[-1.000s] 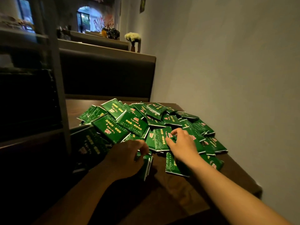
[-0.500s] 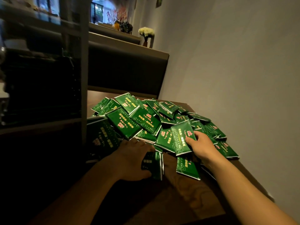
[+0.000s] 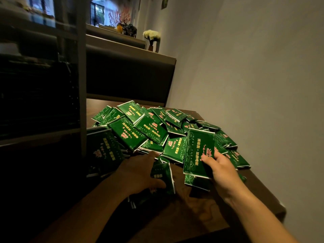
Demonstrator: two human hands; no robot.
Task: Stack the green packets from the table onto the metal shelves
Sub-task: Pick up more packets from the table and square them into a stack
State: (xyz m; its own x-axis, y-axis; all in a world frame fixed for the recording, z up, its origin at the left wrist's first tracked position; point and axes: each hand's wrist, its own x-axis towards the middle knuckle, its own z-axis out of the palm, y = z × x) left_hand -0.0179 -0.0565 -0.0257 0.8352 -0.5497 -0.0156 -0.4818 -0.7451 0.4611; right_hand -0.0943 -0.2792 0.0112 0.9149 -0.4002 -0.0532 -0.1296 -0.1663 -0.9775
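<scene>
A heap of several green packets (image 3: 149, 130) with red and gold print covers the far half of the dark wooden table (image 3: 201, 216). My right hand (image 3: 220, 171) grips one green packet (image 3: 198, 151) by its lower right side, raised above the heap and facing me. My left hand (image 3: 140, 172) holds a small stack of green packets (image 3: 164, 178) on edge at the heap's near side. The metal shelves (image 3: 81, 85) stand at the left, dark, their contents hard to make out.
A plain wall (image 3: 254, 85) runs along the table's right side. Behind the table is a dark padded bench back (image 3: 129, 74) with a ledge carrying white flowers (image 3: 151, 35) and a plant. The table's near right corner (image 3: 280, 207) is bare wood.
My right hand has picked one packet off the heap and lifted it toward me. My left hand keeps its stack on edge. The view has shifted left and closer.
</scene>
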